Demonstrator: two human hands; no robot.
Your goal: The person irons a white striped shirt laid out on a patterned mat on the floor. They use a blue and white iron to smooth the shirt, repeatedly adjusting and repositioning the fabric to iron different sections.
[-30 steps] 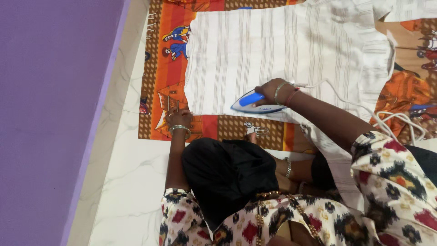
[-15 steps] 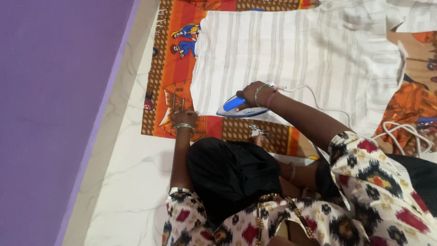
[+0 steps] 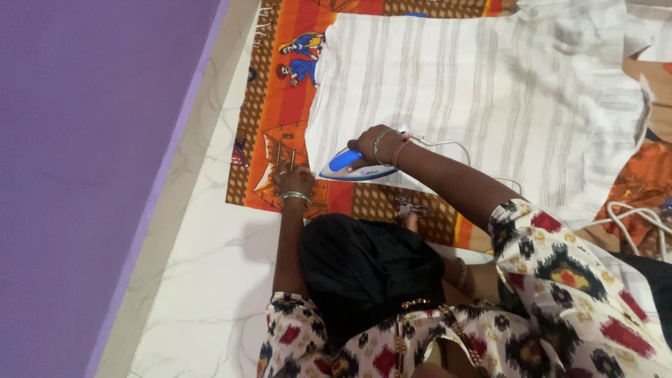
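Observation:
A white striped garment (image 3: 483,91) lies spread flat on an orange and brown patterned cloth (image 3: 280,112) on the floor. My right hand (image 3: 371,145) grips the blue handle of a white and blue iron (image 3: 348,165), which rests on the garment's near left corner. My left hand (image 3: 292,179), wearing bangles, presses flat on the patterned cloth just left of the garment's edge, fingers spread. The iron's white cord (image 3: 448,145) trails right over the garment.
A purple wall (image 3: 84,140) runs along the left, above a white marble floor (image 3: 203,280). My black-clad knee (image 3: 364,266) is folded near the cloth's front edge. More white cord (image 3: 633,217) coils at the right.
The iron in my right hand has slid left along the garment's near edge toward its corner. My left hand has stayed pressed on the cloth.

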